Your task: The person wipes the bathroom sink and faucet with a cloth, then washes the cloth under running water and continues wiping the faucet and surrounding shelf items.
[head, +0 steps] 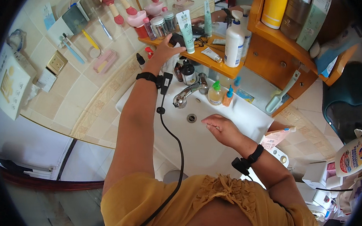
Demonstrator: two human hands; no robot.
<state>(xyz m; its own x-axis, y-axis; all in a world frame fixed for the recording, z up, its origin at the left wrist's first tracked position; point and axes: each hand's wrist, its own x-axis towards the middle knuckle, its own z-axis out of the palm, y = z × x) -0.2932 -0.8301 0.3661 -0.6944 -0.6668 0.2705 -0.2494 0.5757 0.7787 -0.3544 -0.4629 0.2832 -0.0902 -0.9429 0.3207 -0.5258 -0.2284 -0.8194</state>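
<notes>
My left hand (164, 51) reaches to the left part of the wooden shelf (208, 57), holding a white cloth or tissue (170, 64) against the shelf; its exact grip is partly hidden. Beside its fingertips stands a green and white tube (187, 35), upright, with a dark object (177, 38) behind. My right hand (221, 129) is over the white washbasin (189, 149), right of the drain (191, 118), its fingers curled together; whether anything small is between them cannot be told. The chrome faucet (187, 95) lies between the hands.
On the shelf are a white pump bottle (234, 44), a small tube (211, 55) and glass jars (159, 26). A green-topped soap bottle (216, 93), an orange pump bottle (228, 97) and a dark pump bottle (188, 72) stand on the basin's back rim. A wooden cabinet (267, 56) rises at right.
</notes>
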